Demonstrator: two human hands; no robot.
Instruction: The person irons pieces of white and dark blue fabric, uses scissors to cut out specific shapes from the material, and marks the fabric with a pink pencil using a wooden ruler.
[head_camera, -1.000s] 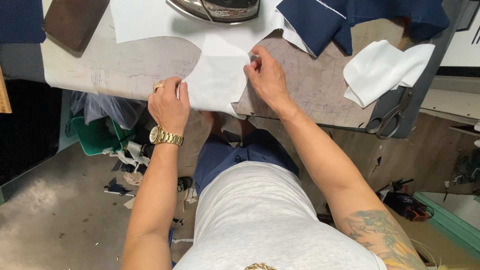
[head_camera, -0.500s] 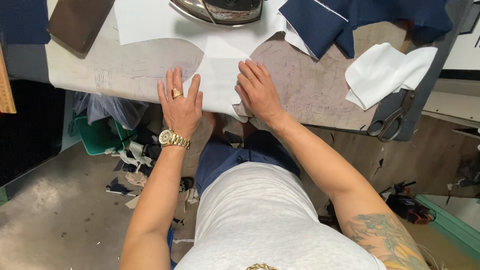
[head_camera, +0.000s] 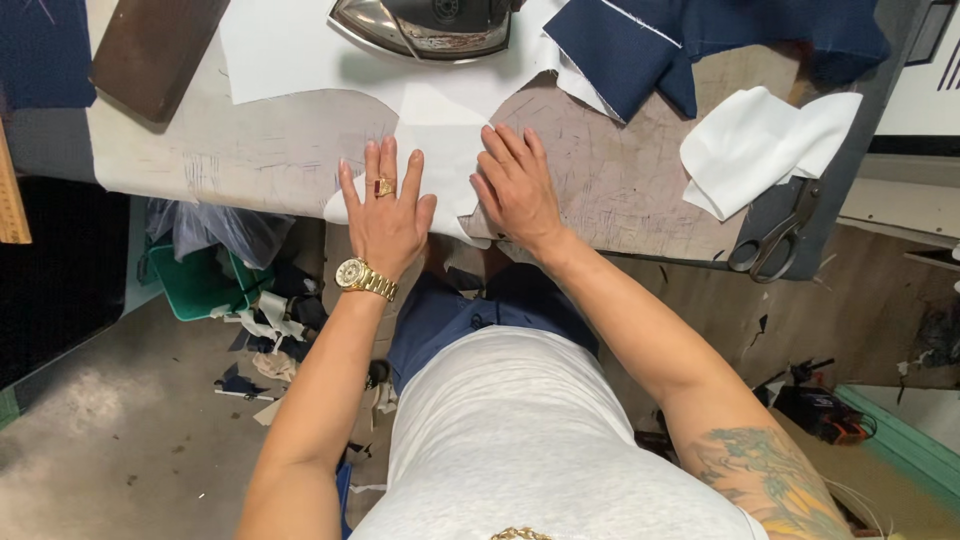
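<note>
A: Where the table edge meets the body, what is listed?

B: Left hand (head_camera: 385, 215), flat, fingers spread, gripping nothing, pressing a white fabric piece (head_camera: 440, 150). Right hand (head_camera: 515, 190), likewise flat on the same piece, just beside the left; the two not touching.

A: And beyond?

B: Scissors (head_camera: 775, 240) at the right table edge; folded white cloth (head_camera: 765, 145); navy fabric (head_camera: 640, 45); an iron (head_camera: 430, 25), possibly resting on white cloth, partly cut off.
</note>
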